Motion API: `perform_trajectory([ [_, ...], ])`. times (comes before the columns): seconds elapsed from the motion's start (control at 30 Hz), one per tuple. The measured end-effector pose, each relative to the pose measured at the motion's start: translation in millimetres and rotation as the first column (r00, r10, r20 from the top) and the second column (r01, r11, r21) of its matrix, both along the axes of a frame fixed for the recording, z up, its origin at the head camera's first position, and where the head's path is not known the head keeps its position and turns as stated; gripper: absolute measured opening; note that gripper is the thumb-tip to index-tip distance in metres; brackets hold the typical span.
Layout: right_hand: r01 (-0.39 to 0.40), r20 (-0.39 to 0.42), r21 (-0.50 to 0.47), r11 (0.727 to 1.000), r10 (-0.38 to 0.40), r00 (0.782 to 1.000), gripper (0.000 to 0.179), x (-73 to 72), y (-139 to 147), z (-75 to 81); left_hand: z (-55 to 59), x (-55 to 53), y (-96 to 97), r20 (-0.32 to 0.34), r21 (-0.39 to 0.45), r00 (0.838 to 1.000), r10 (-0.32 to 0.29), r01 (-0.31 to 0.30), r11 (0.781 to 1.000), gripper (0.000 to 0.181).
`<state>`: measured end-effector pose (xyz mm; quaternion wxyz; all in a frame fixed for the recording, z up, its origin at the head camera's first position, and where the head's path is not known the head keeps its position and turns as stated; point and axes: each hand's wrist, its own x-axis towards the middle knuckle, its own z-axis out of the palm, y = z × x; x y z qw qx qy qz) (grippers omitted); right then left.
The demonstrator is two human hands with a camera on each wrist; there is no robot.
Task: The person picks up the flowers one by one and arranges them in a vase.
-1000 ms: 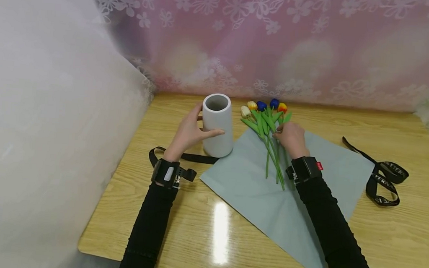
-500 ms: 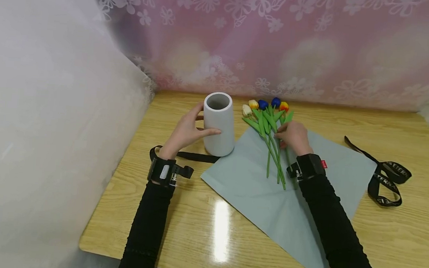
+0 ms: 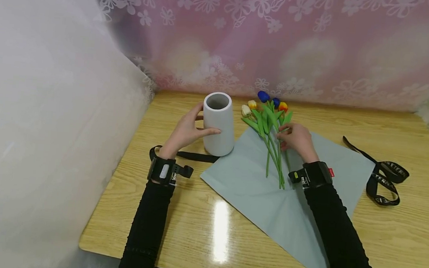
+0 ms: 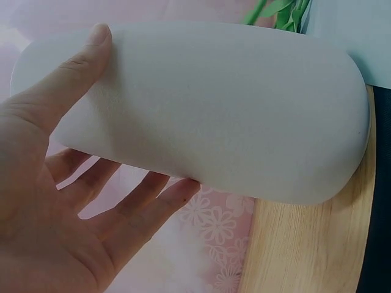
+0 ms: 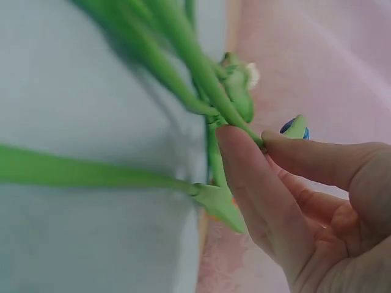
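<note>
A white vase [image 3: 219, 128] stands upright at the left of the table, its dark opening facing up. My left hand [image 3: 186, 131] holds it from the left, thumb across the front and fingers along the far side, as the left wrist view also shows. Beside it lie several tulips [image 3: 269, 128] in white, yellow, blue and orange, their green stems over grey-blue wrapping paper [image 3: 248, 187]. My right hand [image 3: 298, 139] pinches one green stem [image 5: 211, 85] between thumb and index finger. A blue tulip head [image 3: 263, 96] stands raised above the other blooms.
A black ribbon [image 3: 197, 157] lies partly behind the left wrist and runs to the paper. Another black ribbon with white lettering [image 3: 385, 179] lies looped at the right. A pink flowered curtain [image 3: 244, 48] hangs behind the wooden table [image 3: 176, 232].
The blue tulip has risen above the other heads, with my right hand shifting slightly right and pinching its stem. My left hand stays on the vase.
</note>
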<state>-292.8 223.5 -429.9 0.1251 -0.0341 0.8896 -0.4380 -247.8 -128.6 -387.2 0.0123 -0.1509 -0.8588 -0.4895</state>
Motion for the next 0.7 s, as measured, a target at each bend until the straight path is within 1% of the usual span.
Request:
perform_trajectory([
  [0.1, -0.006, -0.04, -0.044, 0.999, 0.004, 0.999, 0.038, 5.8, 1, 5.3, 0.9, 0.6, 0.1, 0.003, 0.001, 1.0, -0.001, 0.001, 1.0, 0.087],
  [0.3, -0.018, -0.138, -0.092, 0.996, 0.005, 0.99, 0.039, 15.1, 1, 19.0, 1.7, 2.0, 0.4, 0.012, -0.01, 1.0, 0.007, -0.007, 1.0, 0.088],
  [0.43, 0.01, -0.215, -0.103, 0.995, -0.032, 0.976, 0.04, 21.4, -1, 33.5, 2.4, 2.3, 0.4, 0.011, -0.016, 1.0, 0.007, -0.007, 1.0, 0.088],
  [0.5, 0.025, -0.255, -0.12, 0.992, -0.055, 0.965, 0.041, 23.9, -3, 40.8, 2.8, 2.2, 0.3, 0.009, -0.019, 1.0, 0.004, -0.004, 1.0, 0.087],
  [0.6, 0.039, -0.326, -0.162, 0.986, -0.091, 0.941, 0.04, 28.6, -9, 52.4, 3.1, 1.9, 0.1, 0.008, -0.024, 1.0, -0.001, 0.002, 1.0, 0.086],
  [0.7, 0.028, -0.422, -0.231, 0.973, -0.126, 0.898, 0.038, 29.7, -16, 62.1, 2.4, 1.8, 0.0, 0.005, -0.023, 1.0, -0.002, 0.002, 1.0, 0.086],
])
